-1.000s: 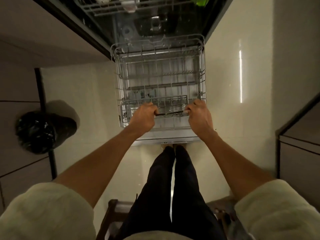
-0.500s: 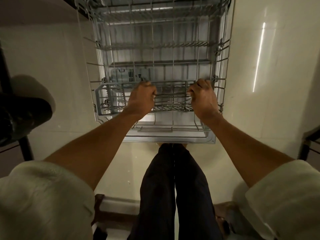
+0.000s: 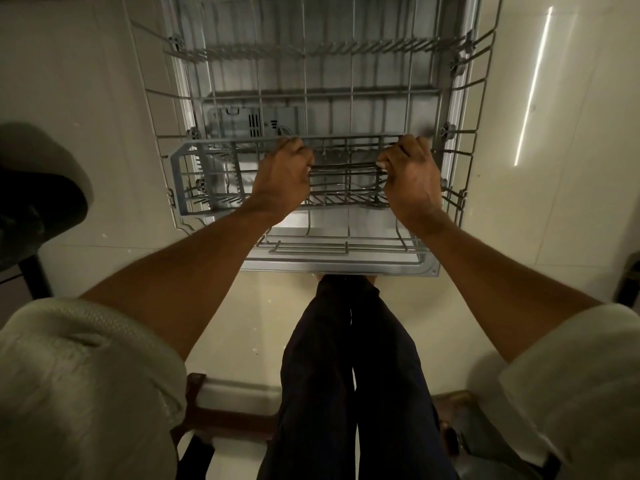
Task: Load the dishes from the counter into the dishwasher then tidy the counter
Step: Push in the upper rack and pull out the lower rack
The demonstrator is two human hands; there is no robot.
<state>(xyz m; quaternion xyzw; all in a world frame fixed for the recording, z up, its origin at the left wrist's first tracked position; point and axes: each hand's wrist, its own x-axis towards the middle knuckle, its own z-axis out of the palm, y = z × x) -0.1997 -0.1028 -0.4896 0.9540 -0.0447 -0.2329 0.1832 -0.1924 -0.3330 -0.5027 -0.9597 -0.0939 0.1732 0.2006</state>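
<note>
The grey wire lower rack (image 3: 349,74) of the dishwasher is pulled out over the open door (image 3: 339,265), right in front of me. It holds no dishes. A grey cutlery basket (image 3: 204,181) lies across the rack's near part. My left hand (image 3: 282,178) grips the basket's dark wire handle (image 3: 346,167) at its left end, fingers curled round it. My right hand (image 3: 412,181) grips the same handle at its right end.
A black bin with a dark bag (image 3: 34,199) stands on the pale tiled floor at the left. A dark stand leg (image 3: 627,282) shows at the right edge. Wooden furniture (image 3: 221,420) sits low behind my legs.
The rack and basket now fill more of the view: my head has come down and closer. Both hands keep their grip on the basket handle.
</note>
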